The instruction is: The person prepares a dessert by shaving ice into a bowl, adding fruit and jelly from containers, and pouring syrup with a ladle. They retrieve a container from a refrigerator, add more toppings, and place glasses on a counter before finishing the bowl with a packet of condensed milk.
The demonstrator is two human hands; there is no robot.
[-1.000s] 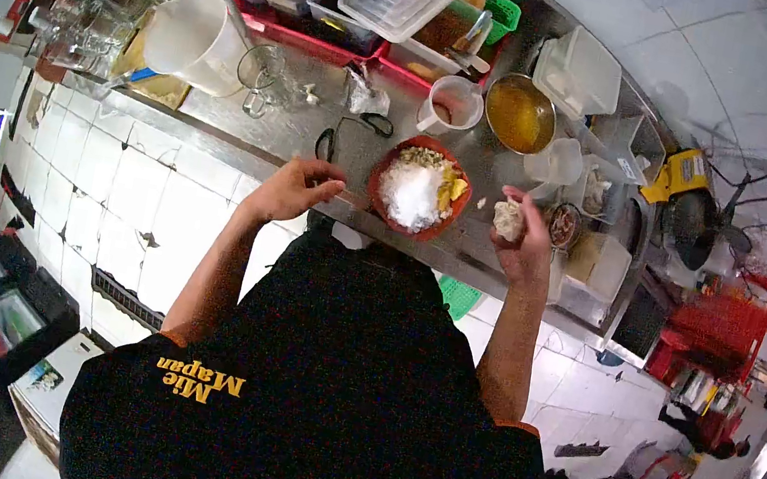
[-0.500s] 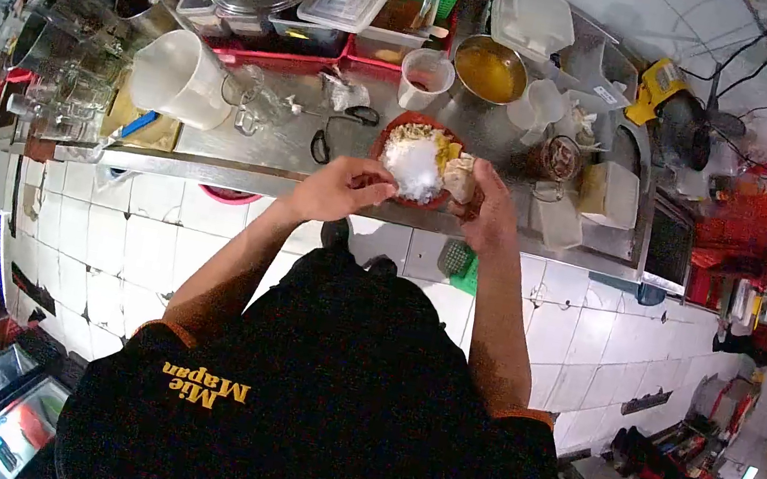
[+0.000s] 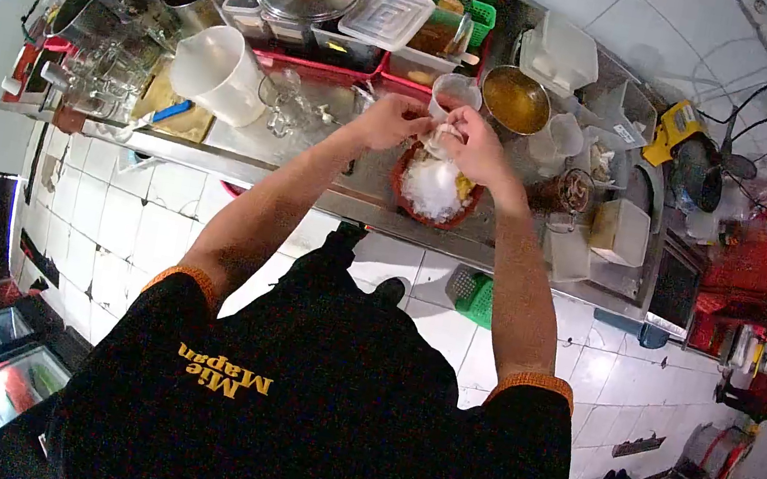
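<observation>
A red bowl (image 3: 397,177) near the front edge of the steel counter holds a white powdery heap (image 3: 434,188), with yellow and pale bits around it. Above its far side, my right hand (image 3: 481,154) grips a pale, lumpy, crumpled-looking piece (image 3: 443,140), whose exact kind I cannot make out. My left hand (image 3: 391,123) has its fingers pinched together at the left side of that same piece. Just beyond the fingertips stands a translucent plastic cup (image 3: 452,95). My left forearm hides most of the scissors.
Behind the cup are a metal bowl of yellow-orange liquid (image 3: 515,99) and lidded containers in red trays. A large white pitcher (image 3: 218,75), glass mugs and a blue-handled knife (image 3: 172,111) stand or lie left. To the right are a glass jar (image 3: 572,192) and plastic tubs (image 3: 620,231).
Both hands have moved away from me, from the bowl's near sides to above its far side, and closer together. The pale piece has gone along with my right hand. The view has shifted.
</observation>
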